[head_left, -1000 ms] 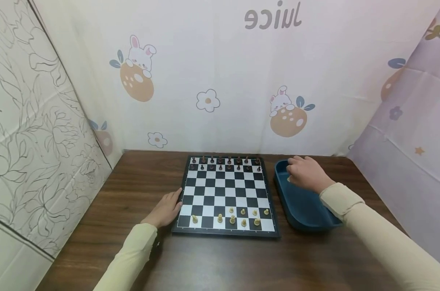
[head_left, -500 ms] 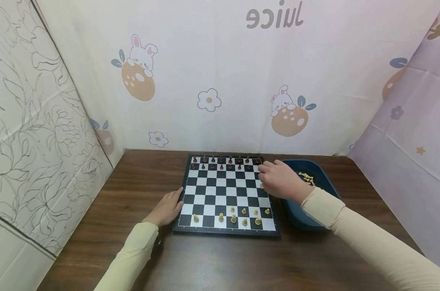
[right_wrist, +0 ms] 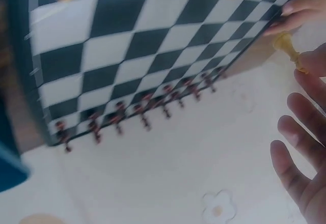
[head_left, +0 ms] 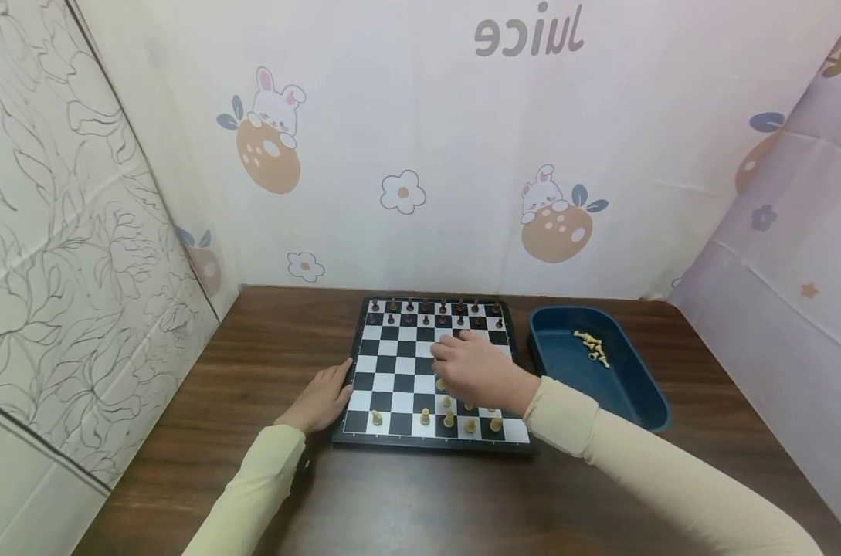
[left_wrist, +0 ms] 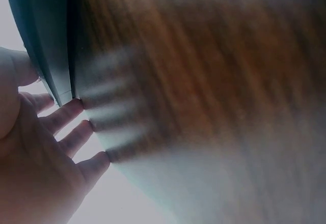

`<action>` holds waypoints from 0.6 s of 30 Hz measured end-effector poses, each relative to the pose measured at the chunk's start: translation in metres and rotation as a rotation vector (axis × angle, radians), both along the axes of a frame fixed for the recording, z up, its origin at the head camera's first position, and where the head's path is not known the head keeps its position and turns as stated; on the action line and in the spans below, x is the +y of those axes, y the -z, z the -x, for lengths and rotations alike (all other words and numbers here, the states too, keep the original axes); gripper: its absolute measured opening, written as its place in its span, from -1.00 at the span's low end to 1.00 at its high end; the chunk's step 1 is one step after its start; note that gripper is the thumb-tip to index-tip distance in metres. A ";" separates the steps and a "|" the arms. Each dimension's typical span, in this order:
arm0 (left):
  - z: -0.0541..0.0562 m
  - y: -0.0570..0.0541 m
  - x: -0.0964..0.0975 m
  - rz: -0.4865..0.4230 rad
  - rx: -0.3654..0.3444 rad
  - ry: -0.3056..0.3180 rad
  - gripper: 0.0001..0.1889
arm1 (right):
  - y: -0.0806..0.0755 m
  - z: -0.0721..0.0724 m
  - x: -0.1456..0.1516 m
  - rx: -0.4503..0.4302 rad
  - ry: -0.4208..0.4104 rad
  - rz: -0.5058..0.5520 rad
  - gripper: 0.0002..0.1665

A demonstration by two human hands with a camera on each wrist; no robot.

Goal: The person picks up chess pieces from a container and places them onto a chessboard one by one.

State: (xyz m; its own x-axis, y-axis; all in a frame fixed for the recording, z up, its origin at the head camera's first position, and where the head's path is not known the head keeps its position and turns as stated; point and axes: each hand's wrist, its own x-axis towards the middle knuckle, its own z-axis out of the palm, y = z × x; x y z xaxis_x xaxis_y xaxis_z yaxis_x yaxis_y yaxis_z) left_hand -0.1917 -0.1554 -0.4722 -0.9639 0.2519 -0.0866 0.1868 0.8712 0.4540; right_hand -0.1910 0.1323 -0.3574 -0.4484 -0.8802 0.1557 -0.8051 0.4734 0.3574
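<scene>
My right hand is over the near half of the chessboard. Between its thumb and index finger it pinches a cream chess piece, the other fingers spread apart in the right wrist view. My left hand lies on the table, fingertips at the board's left edge. Several cream chess pieces stand on the two nearest rows, some partly covered by my right hand. Dark red chess pieces line the two far rows.
Right of the board sits a blue tray holding several loose cream pieces, under the reach of my right forearm. Behind the brown wooden table hangs a printed cloth.
My right hand has come out of the blue tray and swung left over the board, carrying a cream chess piece. The left hand stays at the board's edge.
</scene>
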 end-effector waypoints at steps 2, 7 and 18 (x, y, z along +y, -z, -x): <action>0.000 0.000 0.001 -0.002 -0.001 -0.002 -0.41 | 0.004 -0.002 -0.009 -0.007 -0.025 0.004 -0.89; -0.001 0.000 0.000 0.001 0.001 0.000 -0.41 | 0.016 -0.007 -0.030 -0.041 -0.079 0.004 -0.88; 0.002 0.001 -0.001 -0.010 0.003 -0.001 -0.40 | 0.038 -0.011 -0.054 -0.064 -0.096 -0.031 -0.81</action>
State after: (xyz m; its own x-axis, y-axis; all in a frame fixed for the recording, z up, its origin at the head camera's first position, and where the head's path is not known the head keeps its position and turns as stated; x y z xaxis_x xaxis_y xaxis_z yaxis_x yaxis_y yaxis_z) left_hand -0.1934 -0.1561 -0.4732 -0.9644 0.2514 -0.0815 0.1868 0.8667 0.4626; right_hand -0.1802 0.0784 -0.3950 -0.3704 -0.9233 0.1016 -0.8675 0.3829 0.3174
